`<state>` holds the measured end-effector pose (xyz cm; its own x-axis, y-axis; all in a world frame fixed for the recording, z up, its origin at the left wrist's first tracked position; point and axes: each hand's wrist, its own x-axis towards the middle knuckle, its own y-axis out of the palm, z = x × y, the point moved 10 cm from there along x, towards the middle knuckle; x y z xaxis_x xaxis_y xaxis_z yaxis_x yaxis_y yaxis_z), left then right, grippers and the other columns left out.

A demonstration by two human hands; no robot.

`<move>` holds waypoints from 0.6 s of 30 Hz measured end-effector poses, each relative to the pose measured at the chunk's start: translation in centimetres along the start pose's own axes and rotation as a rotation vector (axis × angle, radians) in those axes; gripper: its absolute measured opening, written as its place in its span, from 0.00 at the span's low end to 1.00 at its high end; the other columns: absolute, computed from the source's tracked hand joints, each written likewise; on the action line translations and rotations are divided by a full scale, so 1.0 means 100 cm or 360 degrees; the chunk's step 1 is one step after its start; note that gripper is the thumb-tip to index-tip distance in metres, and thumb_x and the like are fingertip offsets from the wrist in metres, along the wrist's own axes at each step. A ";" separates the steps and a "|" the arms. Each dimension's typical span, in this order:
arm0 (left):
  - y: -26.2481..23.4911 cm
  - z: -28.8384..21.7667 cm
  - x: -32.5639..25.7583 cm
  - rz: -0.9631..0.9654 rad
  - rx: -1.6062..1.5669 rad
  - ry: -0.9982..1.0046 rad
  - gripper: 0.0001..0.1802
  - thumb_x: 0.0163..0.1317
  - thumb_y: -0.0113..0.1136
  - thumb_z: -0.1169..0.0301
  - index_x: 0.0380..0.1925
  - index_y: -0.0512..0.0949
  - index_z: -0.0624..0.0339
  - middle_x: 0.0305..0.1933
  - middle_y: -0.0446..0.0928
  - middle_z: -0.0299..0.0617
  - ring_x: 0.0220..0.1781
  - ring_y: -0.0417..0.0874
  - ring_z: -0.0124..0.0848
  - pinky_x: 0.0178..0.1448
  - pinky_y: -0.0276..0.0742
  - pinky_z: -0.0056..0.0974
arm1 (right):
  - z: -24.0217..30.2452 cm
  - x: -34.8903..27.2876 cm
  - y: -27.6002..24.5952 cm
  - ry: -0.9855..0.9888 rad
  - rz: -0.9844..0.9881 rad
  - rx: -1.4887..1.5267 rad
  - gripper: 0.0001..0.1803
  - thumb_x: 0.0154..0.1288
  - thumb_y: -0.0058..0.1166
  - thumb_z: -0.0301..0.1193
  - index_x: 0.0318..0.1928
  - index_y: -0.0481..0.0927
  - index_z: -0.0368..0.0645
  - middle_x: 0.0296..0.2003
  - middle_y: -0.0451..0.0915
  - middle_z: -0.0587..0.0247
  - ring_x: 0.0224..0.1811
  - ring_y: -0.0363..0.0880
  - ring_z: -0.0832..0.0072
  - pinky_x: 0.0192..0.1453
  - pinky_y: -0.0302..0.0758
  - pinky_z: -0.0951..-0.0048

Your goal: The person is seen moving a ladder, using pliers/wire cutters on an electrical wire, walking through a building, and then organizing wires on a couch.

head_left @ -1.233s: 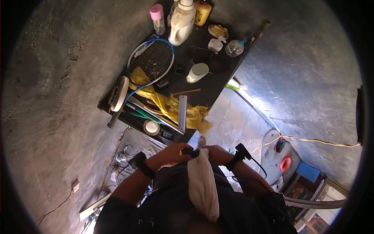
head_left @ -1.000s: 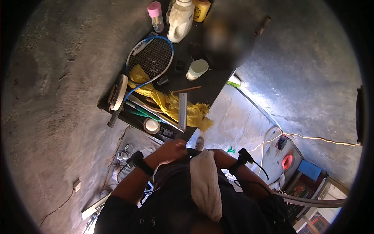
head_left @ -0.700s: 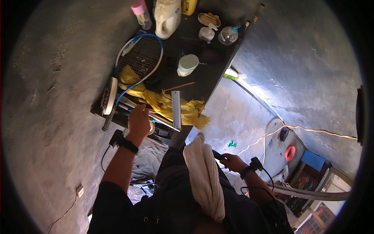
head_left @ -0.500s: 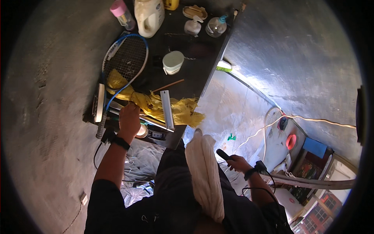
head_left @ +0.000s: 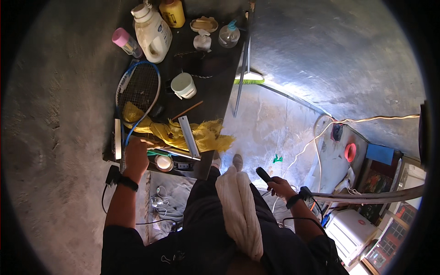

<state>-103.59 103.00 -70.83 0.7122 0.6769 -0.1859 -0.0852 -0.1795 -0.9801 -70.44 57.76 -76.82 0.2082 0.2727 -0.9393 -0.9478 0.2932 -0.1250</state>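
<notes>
My left hand [head_left: 136, 155] is at the near left of the dark table, its fingers stretched to the right above a lidded jar [head_left: 163, 162] and a green strip. It covers the lower part of a blue-and-white racket [head_left: 158, 94]; I see no clear grip on it. Yellow netting-like cloth [head_left: 172, 133] runs from the racket's head across the table, with a flat grey metal bar [head_left: 188, 136] lying over it. Away from the table, my right hand [head_left: 281, 187] is closed round a dark, rounded, handle-shaped object [head_left: 263, 174], its other end hidden by the fingers.
At the back stand a white jug [head_left: 153, 36], a yellow container [head_left: 173, 13] and pump bottles [head_left: 202, 41]. A pale green lidded tub [head_left: 183, 85] sits mid-table. A broom [head_left: 250, 79] leans beyond the table's right edge. A pale cable [head_left: 302, 149] hangs across the right side.
My left hand has moved left and nearer to me, to the racket's lower end, and its fingers have stretched out. The view has shifted; my right hand still holds the dark object.
</notes>
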 end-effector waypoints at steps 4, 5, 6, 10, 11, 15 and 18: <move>-0.024 0.001 -0.019 -0.0056 -0.0007 0.0010 0.03 0.47 0.57 0.79 0.25 0.78 0.62 0.32 0.74 0.51 0.41 0.77 0.49 0.46 0.73 0.47 | 0.005 -0.004 -0.005 -0.0082 -0.0008 0.0070 0.17 0.62 0.55 0.35 0.44 0.78 0.33 0.30 0.81 0.61 0.26 0.77 0.76 0.30 0.75 0.73; -0.027 0.003 -0.024 -0.0036 -0.0003 -0.0058 0.02 0.48 0.59 0.78 0.25 0.78 0.61 0.33 0.75 0.50 0.41 0.77 0.48 0.46 0.73 0.48 | 0.003 -0.002 -0.007 -0.0115 -0.0010 0.0113 0.17 0.61 0.55 0.34 0.44 0.78 0.33 0.30 0.80 0.60 0.26 0.77 0.76 0.31 0.76 0.73; -0.031 0.004 -0.030 -0.0017 0.0001 -0.0129 0.02 0.49 0.60 0.77 0.25 0.78 0.61 0.34 0.75 0.50 0.42 0.77 0.48 0.46 0.73 0.48 | 0.004 -0.003 -0.010 -0.0149 -0.0011 0.0154 0.17 0.61 0.54 0.34 0.44 0.78 0.33 0.30 0.80 0.60 0.26 0.77 0.75 0.32 0.76 0.73; -0.045 0.000 -0.049 0.0111 -0.0071 -0.0233 0.07 0.53 0.60 0.76 0.33 0.78 0.62 0.40 0.75 0.51 0.45 0.75 0.49 0.48 0.73 0.50 | 0.005 -0.007 -0.022 -0.0275 -0.0006 0.0174 0.18 0.54 0.55 0.39 0.43 0.76 0.41 0.30 0.80 0.66 0.28 0.77 0.79 0.29 0.67 0.77; -0.051 -0.006 -0.054 0.0096 -0.0059 -0.0229 0.07 0.53 0.60 0.76 0.33 0.78 0.62 0.40 0.75 0.51 0.45 0.75 0.49 0.48 0.73 0.50 | 0.005 -0.008 -0.026 -0.0301 -0.0003 0.0203 0.20 0.52 0.55 0.39 0.43 0.76 0.41 0.31 0.80 0.66 0.29 0.78 0.78 0.31 0.69 0.75; -0.072 -0.048 -0.065 0.0038 -0.0849 -0.0477 0.11 0.58 0.59 0.76 0.41 0.77 0.64 0.39 0.78 0.46 0.43 0.79 0.41 0.50 0.73 0.43 | 0.008 -0.010 -0.050 -0.0420 -0.0038 0.0445 0.20 0.49 0.58 0.37 0.41 0.75 0.38 0.30 0.78 0.62 0.30 0.79 0.74 0.32 0.69 0.74; -0.072 -0.130 -0.053 0.0365 -0.2159 -0.0599 0.10 0.64 0.57 0.75 0.45 0.77 0.65 0.40 0.79 0.38 0.43 0.80 0.27 0.52 0.75 0.34 | 0.019 -0.018 -0.078 -0.0647 -0.0034 0.0573 0.17 0.50 0.58 0.35 0.40 0.74 0.40 0.30 0.77 0.64 0.30 0.76 0.75 0.32 0.66 0.76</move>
<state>-97.72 91.43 -61.91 0.5313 0.6476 -0.5463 0.7036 -0.6964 -0.1413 -62.91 56.76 -73.55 0.3706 0.5747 -0.7296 -0.8146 0.5785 0.0419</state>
